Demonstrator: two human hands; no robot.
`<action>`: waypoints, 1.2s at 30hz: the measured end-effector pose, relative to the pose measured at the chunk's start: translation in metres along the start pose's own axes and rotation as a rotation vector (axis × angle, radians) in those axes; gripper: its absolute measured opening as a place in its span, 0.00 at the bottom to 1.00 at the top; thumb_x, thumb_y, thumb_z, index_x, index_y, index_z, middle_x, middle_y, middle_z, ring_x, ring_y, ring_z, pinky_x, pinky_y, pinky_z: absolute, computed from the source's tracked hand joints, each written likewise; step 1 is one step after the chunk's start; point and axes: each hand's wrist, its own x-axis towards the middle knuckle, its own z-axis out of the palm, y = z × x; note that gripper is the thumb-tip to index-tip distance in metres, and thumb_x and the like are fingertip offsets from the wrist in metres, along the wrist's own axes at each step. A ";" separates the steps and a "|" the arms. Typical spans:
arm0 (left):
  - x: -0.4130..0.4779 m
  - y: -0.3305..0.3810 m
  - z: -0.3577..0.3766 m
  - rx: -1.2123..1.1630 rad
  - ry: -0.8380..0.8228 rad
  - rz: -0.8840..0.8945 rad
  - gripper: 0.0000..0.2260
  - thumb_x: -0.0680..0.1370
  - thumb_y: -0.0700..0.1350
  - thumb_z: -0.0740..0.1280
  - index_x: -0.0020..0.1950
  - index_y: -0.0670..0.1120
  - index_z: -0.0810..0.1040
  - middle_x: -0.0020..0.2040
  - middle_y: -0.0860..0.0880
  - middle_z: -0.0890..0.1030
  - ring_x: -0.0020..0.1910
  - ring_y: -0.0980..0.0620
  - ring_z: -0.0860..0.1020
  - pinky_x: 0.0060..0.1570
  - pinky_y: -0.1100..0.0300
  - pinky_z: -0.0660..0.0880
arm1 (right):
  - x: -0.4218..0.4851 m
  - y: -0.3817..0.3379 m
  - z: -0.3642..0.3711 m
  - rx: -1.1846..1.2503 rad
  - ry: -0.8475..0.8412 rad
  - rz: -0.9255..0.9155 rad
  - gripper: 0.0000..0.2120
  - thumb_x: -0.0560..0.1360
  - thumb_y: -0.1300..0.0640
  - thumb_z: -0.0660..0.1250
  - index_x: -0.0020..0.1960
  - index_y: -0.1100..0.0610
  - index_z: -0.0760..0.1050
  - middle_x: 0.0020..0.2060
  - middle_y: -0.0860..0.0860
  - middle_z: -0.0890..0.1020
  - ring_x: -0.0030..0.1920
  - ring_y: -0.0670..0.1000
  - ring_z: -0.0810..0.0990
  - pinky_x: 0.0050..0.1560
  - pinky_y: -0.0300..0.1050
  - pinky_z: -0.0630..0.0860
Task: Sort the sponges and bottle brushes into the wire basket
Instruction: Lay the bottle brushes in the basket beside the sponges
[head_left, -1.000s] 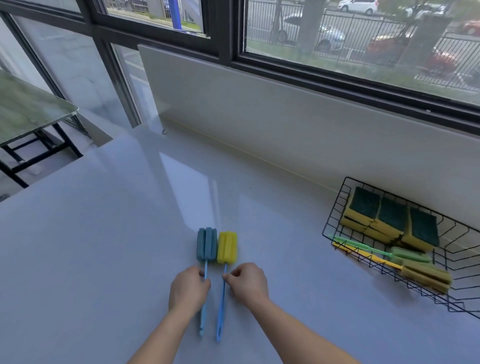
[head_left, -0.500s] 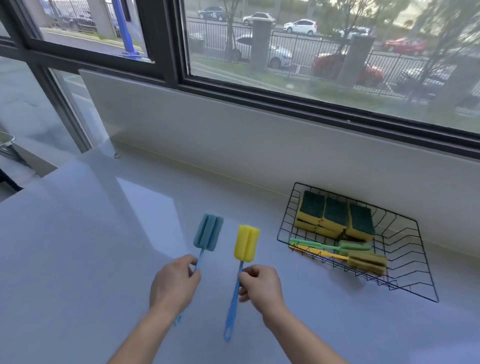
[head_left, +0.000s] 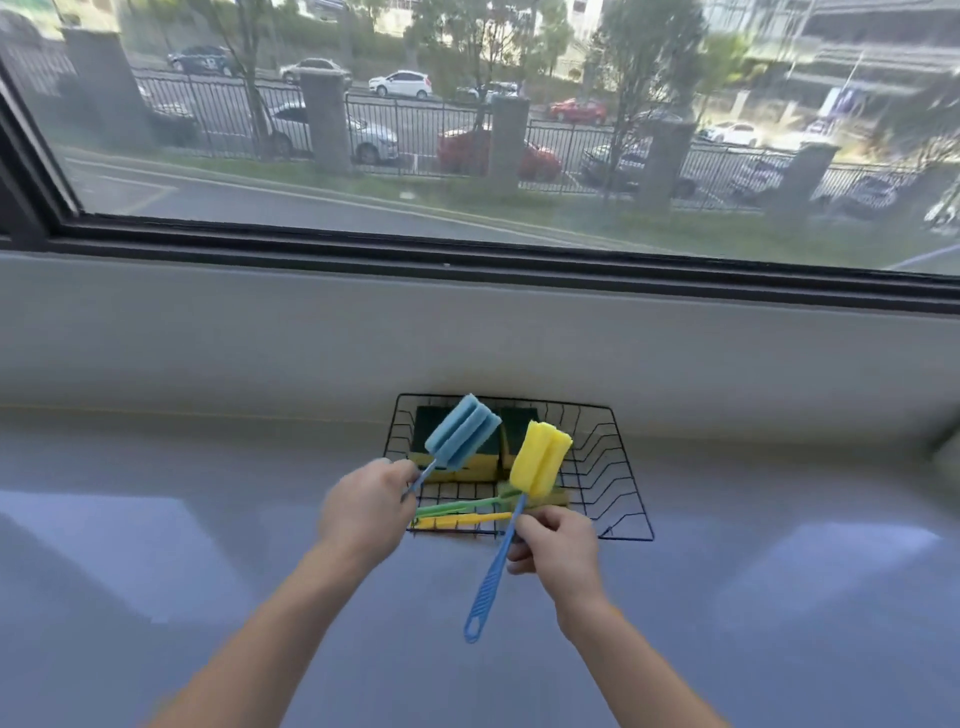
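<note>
My left hand (head_left: 366, 512) grips the handle of a blue-headed bottle brush (head_left: 461, 432), its foam head raised over the left part of the black wire basket (head_left: 618, 478). My right hand (head_left: 558, 552) pinches the blue handle of a yellow-headed bottle brush (head_left: 539, 457), whose head hovers over the basket's middle. Inside the basket lie green-and-yellow sponges (head_left: 511, 436), partly hidden by the brush heads, and a green brush (head_left: 462, 506) and a yellow brush (head_left: 460, 521) along the front rim.
The basket stands on a glossy grey counter (head_left: 208, 545) against a low grey wall (head_left: 467, 343) under a wide window. The right half of the basket holds nothing.
Both hands lifted the two brushes off the counter and carried them right, up over the basket. The view swung to face the basket head-on.
</note>
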 end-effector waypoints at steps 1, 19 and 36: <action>0.009 0.006 0.004 0.030 -0.008 0.027 0.08 0.78 0.46 0.62 0.53 0.52 0.79 0.43 0.51 0.76 0.43 0.46 0.77 0.36 0.56 0.72 | 0.003 0.000 -0.008 0.009 0.014 0.002 0.07 0.74 0.63 0.67 0.40 0.62 0.83 0.27 0.55 0.82 0.28 0.52 0.81 0.34 0.48 0.83; 0.086 0.049 0.099 0.335 -0.191 0.265 0.07 0.76 0.37 0.65 0.48 0.48 0.79 0.40 0.51 0.71 0.42 0.49 0.69 0.33 0.55 0.68 | 0.041 0.014 -0.059 0.098 0.117 0.077 0.08 0.76 0.64 0.67 0.41 0.61 0.84 0.30 0.57 0.83 0.30 0.52 0.81 0.34 0.47 0.82; 0.032 0.057 0.055 -0.337 -0.270 0.312 0.14 0.75 0.57 0.70 0.58 0.56 0.82 0.41 0.62 0.80 0.45 0.59 0.75 0.45 0.60 0.75 | 0.046 -0.008 -0.016 0.571 0.227 0.127 0.06 0.78 0.66 0.67 0.44 0.67 0.80 0.30 0.58 0.82 0.30 0.53 0.83 0.32 0.41 0.81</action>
